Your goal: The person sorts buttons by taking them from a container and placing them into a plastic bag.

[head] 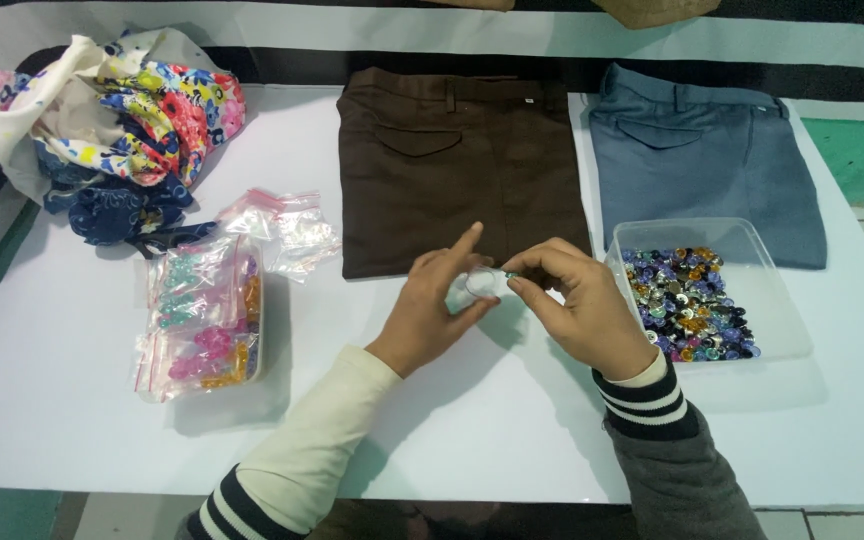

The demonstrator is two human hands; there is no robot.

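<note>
head view: left hand (430, 312) and right hand (580, 305) together over white table (102, 420), both pinching a small clear plastic bag (479, 284) between fingertips, left index raised. just below hem of brown trousers (457, 170). clear tub of mixed buttons (690, 300) just right of right hand. grey-blue trousers (707, 160) behind tub. bagged coloured buttons (207, 320) at left, empty zip bags (287, 230) and floral cloth (122, 120) beyond.
</note>
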